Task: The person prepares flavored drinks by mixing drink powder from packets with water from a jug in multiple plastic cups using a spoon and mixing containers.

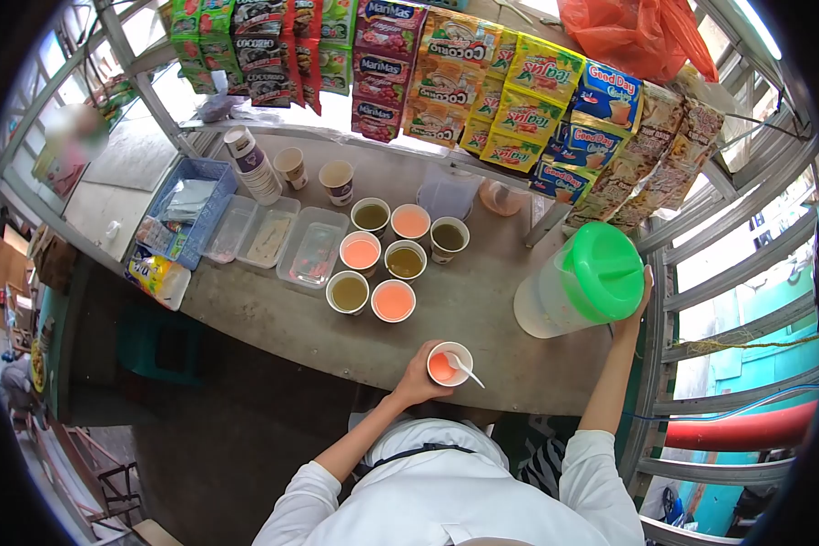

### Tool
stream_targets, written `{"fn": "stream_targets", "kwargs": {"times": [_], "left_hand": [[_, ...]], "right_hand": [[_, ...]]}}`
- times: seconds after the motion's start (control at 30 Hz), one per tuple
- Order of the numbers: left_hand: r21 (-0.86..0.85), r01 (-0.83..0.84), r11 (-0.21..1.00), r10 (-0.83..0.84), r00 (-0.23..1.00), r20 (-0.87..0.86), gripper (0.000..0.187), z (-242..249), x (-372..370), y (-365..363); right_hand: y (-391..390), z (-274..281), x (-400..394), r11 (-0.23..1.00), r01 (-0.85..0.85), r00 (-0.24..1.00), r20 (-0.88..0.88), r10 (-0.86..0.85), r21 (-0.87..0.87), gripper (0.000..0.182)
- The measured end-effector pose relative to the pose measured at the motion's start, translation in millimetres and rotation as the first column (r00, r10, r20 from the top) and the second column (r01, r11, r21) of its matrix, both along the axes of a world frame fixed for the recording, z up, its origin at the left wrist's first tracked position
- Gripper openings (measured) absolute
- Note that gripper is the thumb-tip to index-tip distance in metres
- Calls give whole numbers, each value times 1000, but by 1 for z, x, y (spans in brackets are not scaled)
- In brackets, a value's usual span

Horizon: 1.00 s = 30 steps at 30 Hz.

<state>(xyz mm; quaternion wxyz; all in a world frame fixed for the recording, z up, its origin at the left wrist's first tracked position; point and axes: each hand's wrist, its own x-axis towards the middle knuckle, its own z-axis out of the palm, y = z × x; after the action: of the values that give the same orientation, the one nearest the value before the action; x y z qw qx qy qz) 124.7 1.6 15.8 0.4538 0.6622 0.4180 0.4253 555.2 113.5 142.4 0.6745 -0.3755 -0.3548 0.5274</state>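
My left hand (416, 378) is wrapped round a paper cup (465, 351) near the front edge of the table. Pink-orange drink (441, 368) partly fills the cup, and a white plastic spoon (464, 368) leans in it. On the right, my right hand (644, 296) grips the far side of a translucent pitcher (544, 296) with a green lid (605, 273); its fingers are partly hidden behind the lid. The pitcher stands on the table, looking tilted through the wide lens. Beyond my left hand stand several filled cups, some with pink-orange drink (394, 300), others with olive-green drink (348, 293).
Shallow plastic containers (311, 246) sit left of the cups, beside a blue basket (191, 196). A stack of paper cups (253, 168) and two separate ones (337, 182) stand behind. Drink sachets (450, 77) hang along the back, under a red plastic bag (637, 36). Metal bars (737, 323) flank the right.
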Motion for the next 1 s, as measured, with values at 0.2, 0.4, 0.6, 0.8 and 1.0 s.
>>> {"fn": "stream_targets", "kwargs": {"times": [0.2, 0.4, 0.6, 0.8, 1.0], "left_hand": [[-140, 132, 981, -127, 991, 43, 93, 17, -1, -5], [-147, 145, 978, -140, 989, 46, 92, 28, -1, -3], [-145, 162, 976, -157, 987, 45, 89, 43, -4, -6], [-151, 138, 979, -139, 990, 3, 89, 41, -10, -13], [-193, 122, 974, -124, 992, -2, 88, 38, -15, -15]], "right_hand": [[-8, 8, -19, 995, 17, 995, 94, -26, 98, 60], [-15, 29, -68, 994, -63, 998, 36, 60, 92, 62], [-24, 48, -115, 963, -258, 942, 243, 233, 78, 67], [-31, 57, -140, 929, -366, 900, 275, 338, 57, 63], [-33, 72, -159, 868, -492, 756, 530, 384, 73, 61]]}}
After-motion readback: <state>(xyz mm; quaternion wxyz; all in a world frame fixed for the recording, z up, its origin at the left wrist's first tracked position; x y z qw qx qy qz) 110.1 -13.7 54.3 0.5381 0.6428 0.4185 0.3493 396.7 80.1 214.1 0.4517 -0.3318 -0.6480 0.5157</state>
